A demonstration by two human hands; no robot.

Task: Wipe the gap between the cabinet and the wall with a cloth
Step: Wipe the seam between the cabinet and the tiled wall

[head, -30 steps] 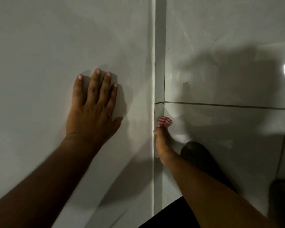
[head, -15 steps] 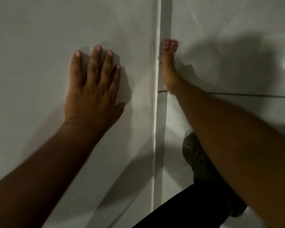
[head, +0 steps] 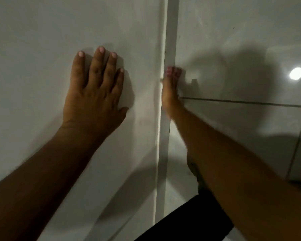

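Note:
My left hand [head: 94,91] lies flat, fingers spread, on the white cabinet side [head: 42,49], holding nothing. My right hand [head: 169,98] is turned edge-on at the narrow gap [head: 170,40] between the cabinet's edge and the tiled wall [head: 233,32]. It grips a small red-and-white striped cloth [head: 173,72], which shows as a blur at the fingertips, pressed against the gap strip just above the horizontal tile joint.
The glossy wall tiles carry grout lines [head: 241,102] and a bright lamp reflection [head: 296,73]. Below my right forearm I see a dark shoe [head: 193,168] and black trousers [head: 189,221] near the pale floor.
My right hand with the cloth ran up the gap from below the tile joint to well above it, then slid back down to just above the joint. My left hand stayed flat on the cabinet.

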